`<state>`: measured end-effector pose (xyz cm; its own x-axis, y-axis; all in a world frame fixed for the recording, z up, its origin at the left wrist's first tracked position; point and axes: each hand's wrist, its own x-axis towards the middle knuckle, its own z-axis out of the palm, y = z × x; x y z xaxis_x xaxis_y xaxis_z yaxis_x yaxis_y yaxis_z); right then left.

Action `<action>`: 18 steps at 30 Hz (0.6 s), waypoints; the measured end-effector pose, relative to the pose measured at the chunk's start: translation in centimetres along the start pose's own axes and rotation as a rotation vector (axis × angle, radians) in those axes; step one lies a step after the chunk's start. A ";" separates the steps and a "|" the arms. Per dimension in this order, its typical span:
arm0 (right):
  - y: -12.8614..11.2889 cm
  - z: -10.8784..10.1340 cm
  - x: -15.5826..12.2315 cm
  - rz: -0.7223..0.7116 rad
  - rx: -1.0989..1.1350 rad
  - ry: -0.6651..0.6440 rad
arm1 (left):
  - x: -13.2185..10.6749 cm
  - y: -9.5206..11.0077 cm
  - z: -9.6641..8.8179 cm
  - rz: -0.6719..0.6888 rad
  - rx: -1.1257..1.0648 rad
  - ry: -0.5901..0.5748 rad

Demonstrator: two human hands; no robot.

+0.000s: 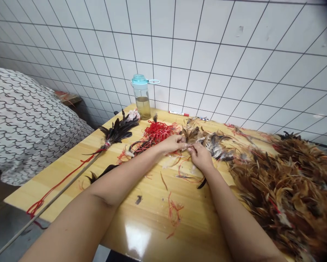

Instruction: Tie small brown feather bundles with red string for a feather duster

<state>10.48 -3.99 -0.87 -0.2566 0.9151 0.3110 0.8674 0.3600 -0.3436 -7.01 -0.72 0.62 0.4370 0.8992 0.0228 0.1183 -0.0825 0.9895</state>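
Both my hands meet over the middle of the wooden table [152, 218]. My left hand [173, 143] is closed in a pinch on a small bunch of feathers [189, 135]. My right hand [200, 155] is closed too, fingers pressed against the same feathers beside the left fingertips. A tangle of red string [155, 133] lies just left of my left hand. A thin stick with dark feathers bound at its end [117, 133] lies across the table's left side, red string trailing from it.
A large heap of brown feathers [289, 182] covers the table's right side. A water bottle with a teal lid [141, 97] stands by the tiled wall, a red marker [178, 113] near it. Patterned fabric [24, 123] is at left.
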 end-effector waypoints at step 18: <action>-1.3 -0.1 0.7 0.168 0.868 0.101 | -0.2 1.3 1.1 0.100 -0.223 0.004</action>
<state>9.23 -3.85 -0.14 -0.0811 0.9626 0.2586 0.2510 0.2708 -0.9293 -5.97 -1.43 1.75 0.4333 0.8929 0.1226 -0.1255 -0.0749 0.9893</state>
